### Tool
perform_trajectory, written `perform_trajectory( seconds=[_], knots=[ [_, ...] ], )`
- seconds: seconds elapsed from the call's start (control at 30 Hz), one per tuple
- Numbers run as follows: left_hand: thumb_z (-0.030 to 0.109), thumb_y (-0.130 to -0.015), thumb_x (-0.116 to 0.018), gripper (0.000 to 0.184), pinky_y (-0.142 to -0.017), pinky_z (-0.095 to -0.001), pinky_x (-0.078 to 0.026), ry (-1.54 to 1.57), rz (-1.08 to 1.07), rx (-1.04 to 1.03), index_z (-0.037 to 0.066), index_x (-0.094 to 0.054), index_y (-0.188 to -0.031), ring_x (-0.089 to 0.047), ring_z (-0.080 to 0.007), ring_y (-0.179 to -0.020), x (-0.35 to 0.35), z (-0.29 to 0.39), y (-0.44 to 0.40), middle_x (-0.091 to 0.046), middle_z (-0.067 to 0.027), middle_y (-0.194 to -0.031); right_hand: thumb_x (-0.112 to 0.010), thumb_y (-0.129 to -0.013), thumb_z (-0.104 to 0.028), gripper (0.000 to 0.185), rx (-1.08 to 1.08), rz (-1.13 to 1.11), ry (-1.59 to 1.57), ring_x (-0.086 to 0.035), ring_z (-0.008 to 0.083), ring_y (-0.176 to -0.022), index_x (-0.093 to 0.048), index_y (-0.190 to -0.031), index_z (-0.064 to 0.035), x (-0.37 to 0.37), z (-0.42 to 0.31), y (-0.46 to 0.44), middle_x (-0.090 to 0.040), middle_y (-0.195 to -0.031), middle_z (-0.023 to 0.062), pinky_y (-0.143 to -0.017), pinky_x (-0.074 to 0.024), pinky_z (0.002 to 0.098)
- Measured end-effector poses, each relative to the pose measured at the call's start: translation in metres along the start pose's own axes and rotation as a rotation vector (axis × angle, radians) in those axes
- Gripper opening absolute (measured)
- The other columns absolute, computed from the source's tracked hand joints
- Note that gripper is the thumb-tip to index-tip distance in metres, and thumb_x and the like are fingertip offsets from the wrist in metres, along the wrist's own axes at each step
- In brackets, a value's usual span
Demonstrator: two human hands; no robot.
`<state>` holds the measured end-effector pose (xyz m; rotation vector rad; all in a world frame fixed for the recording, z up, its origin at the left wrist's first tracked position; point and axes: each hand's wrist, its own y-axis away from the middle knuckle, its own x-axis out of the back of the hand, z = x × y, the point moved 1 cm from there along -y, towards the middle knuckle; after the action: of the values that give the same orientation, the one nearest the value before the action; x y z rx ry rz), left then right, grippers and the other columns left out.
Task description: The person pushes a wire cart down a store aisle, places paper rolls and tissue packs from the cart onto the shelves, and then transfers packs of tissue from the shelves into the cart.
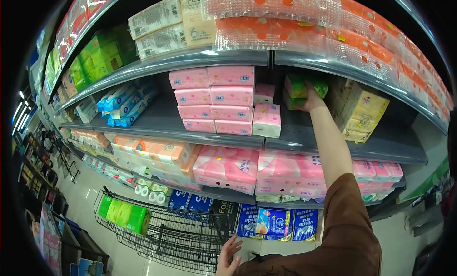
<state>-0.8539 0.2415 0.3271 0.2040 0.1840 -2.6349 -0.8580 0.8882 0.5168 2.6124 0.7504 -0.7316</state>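
My right hand (314, 99) reaches deep onto the middle shelf, its fingers closed around a green tissue pack (298, 85) at the back. Part of the pack is hidden behind the hand. Left of it, pink tissue packs (232, 96) are stacked, with one more pink pack (267, 120) standing beside them. Yellow tissue packs (365, 113) stand to the right of my forearm. Low in the view, my left hand (229, 255) is open with loosely bent fingers, close to the right end of a black wire shopping cart (164, 233). Several green packs (124, 214) sit in the cart's far left end.
Orange-and-white bundles (271, 30) fill the upper shelf above my right arm. Large pink bundles (226, 169) line the shelf below. Blue packs (304, 223) stand at the bottom. Blue wipes packs (124, 104) lie further left. A dark display stand (71, 242) is across the aisle.
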Motion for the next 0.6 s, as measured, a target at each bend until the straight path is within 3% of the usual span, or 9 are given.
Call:
perform_trajectory(
  seconds=[0.13, 0.2, 0.33, 0.37, 0.5, 0.6],
  knots=[
    [0.035, -0.094, -0.066, 0.076, -0.107, -0.0454, -0.039, -0.046, 0.102, 0.129, 0.009, -0.028, -0.154, -0.049, -0.0304, -0.129, 0.002, 0.010, 0.005, -0.047, -0.0167, -0.144, -0.055, -0.088, -0.069, 0.073, 0.135, 0.045, 0.039, -0.058, 0.0328, -0.113, -0.051, -0.136, -0.0133, -0.014, 0.016, -0.006, -0.059, -0.124, 0.0125, -0.097, -0.0458, 0.0557],
    [0.034, -0.096, -0.064, 0.072, -0.106, -0.0446, -0.040, -0.029, 0.123, 0.125, 0.008, -0.030, -0.153, -0.049, -0.0299, -0.127, 0.002, 0.016, 0.004, -0.049, -0.0192, -0.141, -0.060, -0.084, -0.070, 0.084, 0.225, 0.165, 0.036, -0.057, 0.0344, -0.114, -0.042, -0.143, -0.0129, 0.006, 0.022, -0.053, -0.055, -0.131, 0.0140, -0.095, -0.0476, 0.0560],
    [0.030, -0.098, -0.061, 0.065, -0.104, -0.0437, -0.042, 0.011, 0.162, 0.154, 0.005, -0.032, -0.150, -0.051, -0.0282, -0.125, 0.015, 0.006, 0.016, -0.046, -0.0168, -0.145, -0.069, -0.074, -0.074, 0.118, 0.300, 0.515, 0.068, -0.052, 0.0403, -0.121, -0.009, -0.157, -0.0146, -0.003, 0.027, -0.052, -0.041, -0.146, 0.0187, -0.094, -0.0496, 0.0583],
    [0.028, -0.098, -0.060, 0.064, -0.104, -0.0435, -0.042, 0.001, 0.181, 0.136, 0.005, -0.032, -0.150, -0.051, -0.0277, -0.125, 0.018, 0.005, 0.019, -0.046, -0.0160, -0.146, -0.069, -0.071, -0.077, 0.135, 0.247, 0.518, 0.051, -0.049, 0.0447, -0.124, 0.019, -0.155, -0.0175, -0.027, 0.026, -0.011, -0.029, -0.153, 0.0216, -0.096, -0.0468, 0.0638],
    [0.017, -0.100, -0.057, 0.058, -0.102, -0.0397, -0.044, -0.006, 0.201, 0.063, 0.004, -0.032, -0.150, -0.052, -0.0251, -0.123, 0.035, -0.010, 0.030, -0.045, -0.0133, -0.148, -0.063, -0.071, -0.082, 0.132, 0.185, 0.616, 0.110, -0.042, 0.0450, -0.132, 0.015, -0.157, -0.0170, -0.039, 0.024, 0.008, -0.013, -0.161, 0.0171, -0.098, -0.0457, 0.0644],
    [0.014, -0.099, -0.057, 0.055, -0.101, -0.0380, -0.045, -0.007, 0.203, 0.096, 0.005, -0.034, -0.148, -0.053, -0.0243, -0.122, 0.046, -0.008, 0.037, -0.045, -0.0132, -0.148, -0.066, -0.076, -0.074, 0.126, 0.155, 0.649, 0.141, -0.048, 0.0468, -0.124, 0.015, -0.155, -0.0189, -0.047, 0.020, 0.020, -0.030, -0.153, 0.0209, -0.095, -0.0449, 0.0674]
  ],
)
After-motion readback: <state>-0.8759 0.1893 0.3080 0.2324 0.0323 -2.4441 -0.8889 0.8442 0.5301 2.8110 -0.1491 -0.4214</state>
